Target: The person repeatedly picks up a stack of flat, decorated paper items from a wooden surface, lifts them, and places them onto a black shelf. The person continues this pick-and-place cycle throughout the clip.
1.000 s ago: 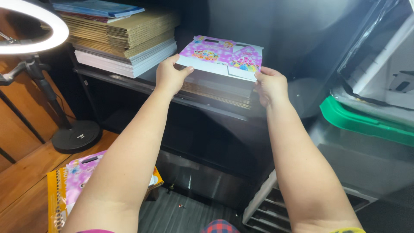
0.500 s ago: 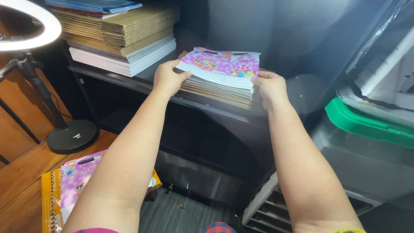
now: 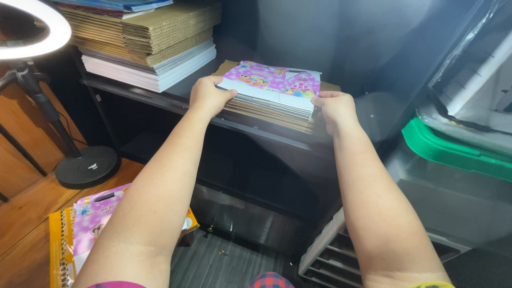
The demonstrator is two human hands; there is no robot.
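Floor: a pink and yellow flat pack [image 3: 80, 224] lies low on the left.
Left hand [image 3: 207, 97]: its fingers grip the left edge of the pink flat box [image 3: 274, 85].
Right hand [image 3: 335, 109]: its fingers hold the right edge of the same box.
Pink flat box: it lies on top of a stack of flat cards [image 3: 266, 109] on the shelf [image 3: 160, 101].
Far left: a tall cardboard pile [image 3: 144, 40] sits on the shelf, beside a ring lamp [image 3: 32, 32].

A lit ring light [image 3: 32, 32] stands on the wooden floor [image 3: 26, 213] beside a dark shelf [image 3: 160, 101].
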